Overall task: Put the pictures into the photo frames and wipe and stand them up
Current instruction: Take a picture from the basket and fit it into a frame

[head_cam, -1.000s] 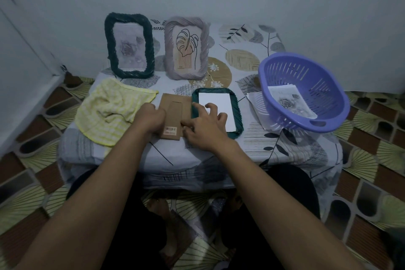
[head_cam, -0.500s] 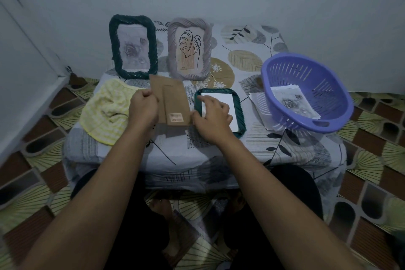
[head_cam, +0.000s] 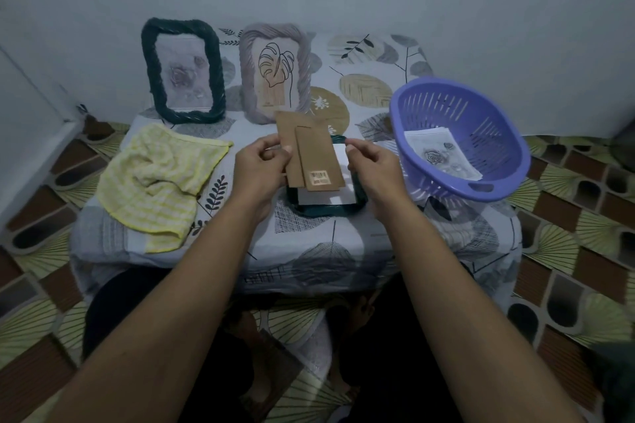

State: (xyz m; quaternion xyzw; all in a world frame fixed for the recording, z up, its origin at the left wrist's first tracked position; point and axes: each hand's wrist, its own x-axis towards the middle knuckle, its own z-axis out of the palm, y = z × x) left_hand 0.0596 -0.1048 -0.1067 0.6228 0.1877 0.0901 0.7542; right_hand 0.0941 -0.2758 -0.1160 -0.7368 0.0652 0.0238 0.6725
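Head view: two frames (head_cam: 184, 74) filled and standing; third frame (head_cam: 326, 208) flat, its backing board (head_cam: 311, 154) pinched between left hand (head_cam: 263, 163) and right hand (head_cam: 372, 165); pictures (head_cam: 441, 154) left in the basket (head_cam: 460, 139).

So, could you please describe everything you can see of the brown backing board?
The brown backing board looks like thin cardboard, a flat rectangle with a narrower stand flap on its face and a small barcode sticker near the bottom. It is held tilted above the green frame, gripped by the left hand; the right hand meets its right edge.
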